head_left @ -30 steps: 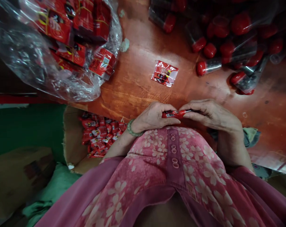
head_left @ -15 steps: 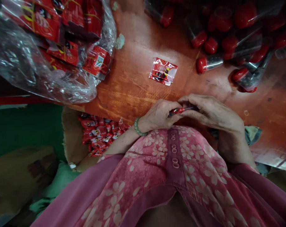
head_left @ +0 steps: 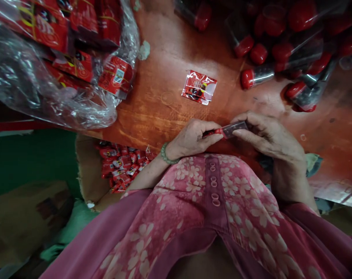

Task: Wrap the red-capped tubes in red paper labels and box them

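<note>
A small clear plastic tube [head_left: 230, 130] with red at its left end is held between my two hands, just above the table's near edge. My left hand [head_left: 193, 135], with a green bead bracelet on its wrist, pinches the red end; fingers hide part of it. The fingers and thumb of my right hand [head_left: 266, 135] close on the clear, dark-looking end. Beyond my hands a shiny red printed packet [head_left: 199, 87] lies flat on the table.
Red-capped clear tubes [head_left: 257, 76] lie heaped at the back right of the brown table [head_left: 164, 112]. At the left, a clear plastic bag [head_left: 85, 112] holds bundled red printed cards [head_left: 114, 76]. A cardboard box [head_left: 88, 166] below holds several small red packets [head_left: 122, 166].
My hands have moved slightly apart, uncovering more of the tube between them. It now tilts upward to the right. The whole view has shifted a little.
</note>
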The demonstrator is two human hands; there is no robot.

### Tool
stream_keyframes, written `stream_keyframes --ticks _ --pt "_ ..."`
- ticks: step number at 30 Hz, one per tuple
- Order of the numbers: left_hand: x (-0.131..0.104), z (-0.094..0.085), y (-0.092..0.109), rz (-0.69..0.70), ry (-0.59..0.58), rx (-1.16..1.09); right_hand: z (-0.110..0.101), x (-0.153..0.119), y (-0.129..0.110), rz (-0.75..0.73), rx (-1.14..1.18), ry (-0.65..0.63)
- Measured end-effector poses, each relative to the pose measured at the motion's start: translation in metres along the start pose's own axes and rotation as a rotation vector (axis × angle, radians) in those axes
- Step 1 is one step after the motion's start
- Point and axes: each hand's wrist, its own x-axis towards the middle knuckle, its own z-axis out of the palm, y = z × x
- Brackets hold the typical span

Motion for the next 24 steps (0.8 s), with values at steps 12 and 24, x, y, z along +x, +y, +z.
stream_keyframes --ticks 12,24 --pt "-0.003 0.006 -0.002 0.112 0.273 0.247 0.01 -0.003 -0.002 -0.18 -0.058 0.162" --pt "-0.004 -0.015 0.012 -0.141 0.273 0.051 0.049 0.002 0.012 0.259 0.818 0.248"
